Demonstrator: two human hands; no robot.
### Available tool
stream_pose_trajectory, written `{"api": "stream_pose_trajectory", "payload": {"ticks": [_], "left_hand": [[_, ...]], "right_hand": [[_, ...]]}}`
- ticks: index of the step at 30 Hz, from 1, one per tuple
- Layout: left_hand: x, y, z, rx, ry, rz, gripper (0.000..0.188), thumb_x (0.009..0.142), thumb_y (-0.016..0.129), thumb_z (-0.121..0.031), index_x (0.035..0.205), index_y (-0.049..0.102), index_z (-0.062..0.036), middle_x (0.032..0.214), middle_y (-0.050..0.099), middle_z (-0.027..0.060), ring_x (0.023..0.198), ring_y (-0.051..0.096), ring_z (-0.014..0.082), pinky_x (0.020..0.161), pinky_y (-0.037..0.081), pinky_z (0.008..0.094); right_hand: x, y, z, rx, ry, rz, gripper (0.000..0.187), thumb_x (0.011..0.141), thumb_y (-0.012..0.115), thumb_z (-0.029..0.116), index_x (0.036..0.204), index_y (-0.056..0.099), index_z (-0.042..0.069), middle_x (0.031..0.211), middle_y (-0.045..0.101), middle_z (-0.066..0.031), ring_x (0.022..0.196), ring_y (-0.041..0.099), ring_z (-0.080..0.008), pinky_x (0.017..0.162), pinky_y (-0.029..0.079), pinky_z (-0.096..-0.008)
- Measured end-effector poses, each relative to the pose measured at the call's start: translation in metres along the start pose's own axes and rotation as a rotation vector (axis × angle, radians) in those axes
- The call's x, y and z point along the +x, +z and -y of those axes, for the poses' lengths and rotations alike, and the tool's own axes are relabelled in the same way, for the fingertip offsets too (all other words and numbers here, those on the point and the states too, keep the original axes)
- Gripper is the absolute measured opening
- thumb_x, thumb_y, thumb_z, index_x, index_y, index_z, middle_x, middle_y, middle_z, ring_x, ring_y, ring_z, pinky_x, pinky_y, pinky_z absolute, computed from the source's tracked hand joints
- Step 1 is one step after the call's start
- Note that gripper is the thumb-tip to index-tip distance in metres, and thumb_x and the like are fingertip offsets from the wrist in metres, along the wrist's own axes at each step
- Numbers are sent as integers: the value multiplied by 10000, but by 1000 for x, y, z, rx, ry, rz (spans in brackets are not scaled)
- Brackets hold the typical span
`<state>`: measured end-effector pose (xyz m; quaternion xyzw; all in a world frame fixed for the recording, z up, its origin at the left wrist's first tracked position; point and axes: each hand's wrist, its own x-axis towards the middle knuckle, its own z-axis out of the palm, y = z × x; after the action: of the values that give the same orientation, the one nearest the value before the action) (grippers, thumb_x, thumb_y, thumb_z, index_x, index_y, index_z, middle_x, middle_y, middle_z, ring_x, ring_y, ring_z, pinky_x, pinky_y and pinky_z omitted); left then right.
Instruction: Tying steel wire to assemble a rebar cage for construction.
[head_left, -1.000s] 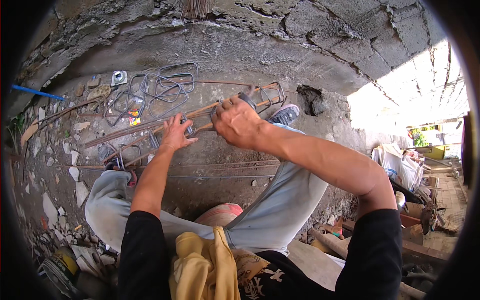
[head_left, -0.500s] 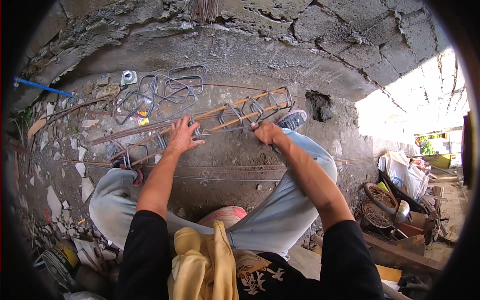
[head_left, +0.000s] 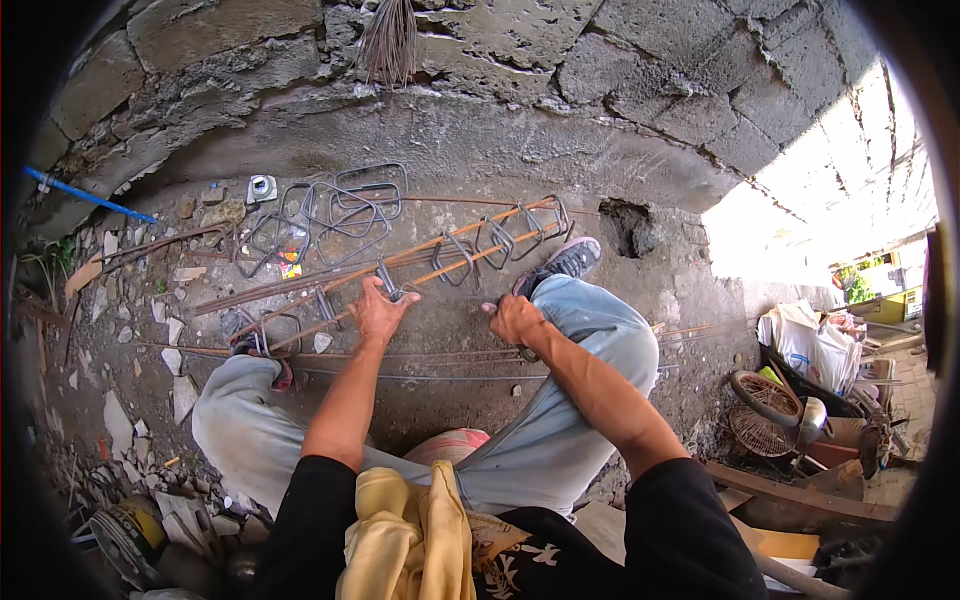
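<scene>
Left hand, thumb and fingers spread, touches a bent grey stirrup on rusty rods; right hand curls, contents unclear, near a shoe.

Head-worn fisheye view, facing down, knees near, wall farther ahead

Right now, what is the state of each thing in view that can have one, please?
Left hand: at a bent steel ring, thumb apart; firmness of grip unclear.
Right hand: curled closed; contents unclear.
Steel-bar frame: lying along the ground, rings spaced along it.
Loose rings: bent into shape, overlapping.
Yellow cloth: bunched, in folds.
White sacks: bulging, crumpled.
</scene>
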<state>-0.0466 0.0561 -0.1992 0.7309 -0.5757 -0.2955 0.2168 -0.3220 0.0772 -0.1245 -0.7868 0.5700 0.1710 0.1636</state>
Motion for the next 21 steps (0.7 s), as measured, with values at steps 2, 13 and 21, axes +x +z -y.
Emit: {"api": "stream_pose_trajectory", "payload": {"ticks": [2,13,21], "left_hand": [[0,2,3,-29,-18,-43,1005,544,750,-721,1224,429,-54,1036,648,150,974,619,333,978,296,543],[10,-22,-5,118,-115,204,909,639,724,-628,1286,478,-39,1152,627,205,1135,564,343,1019,266,522],[3,7,-13,317,-158,94,733,701,685,-478,1276,476,-74,1032,674,166,1024,618,337,997,285,496]], "right_hand": [[-3,12,0,-207,-280,136,549,921,467,502,857,620,-22,891,657,-295,881,667,-401,769,531,-470],[13,-78,30,1662,392,-210,302,893,636,363,771,559,97,605,516,-25,493,513,-171,449,447,-335],[-27,-233,32,1587,-143,-545,274,944,544,264,774,543,49,587,472,-6,477,492,-128,470,435,-284]]}}
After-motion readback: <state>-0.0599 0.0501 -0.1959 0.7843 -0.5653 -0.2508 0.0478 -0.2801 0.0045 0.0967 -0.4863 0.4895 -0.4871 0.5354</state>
